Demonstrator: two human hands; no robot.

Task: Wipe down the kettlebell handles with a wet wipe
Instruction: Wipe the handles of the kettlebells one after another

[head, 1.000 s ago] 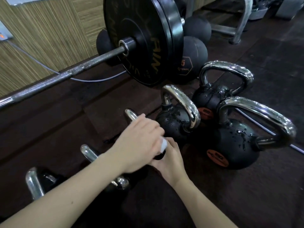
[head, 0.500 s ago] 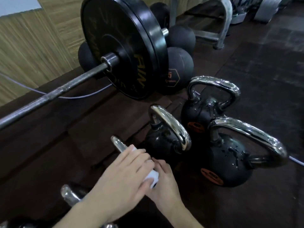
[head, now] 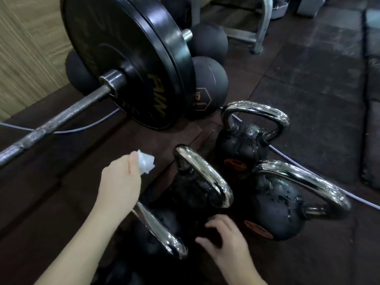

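Observation:
Several black kettlebells with chrome handles stand on the dark floor. My left hand holds a crumpled white wet wipe in the air, left of the middle kettlebell's handle and above the nearest kettlebell's handle. My right hand hovers low with loosely curled fingers beside the nearest kettlebell's dark body, holding nothing. Two more kettlebells, wet with droplets, stand to the right: one at the back and one in front.
A barbell with large black plates lies at the upper left. Black medicine balls sit behind the plates. A thin pale cable runs along the floor. A metal frame stands at the top.
My left hand has lifted off the nearest handle with the wipe and moved up. My right hand has let go and dropped back toward me. The view has shifted.

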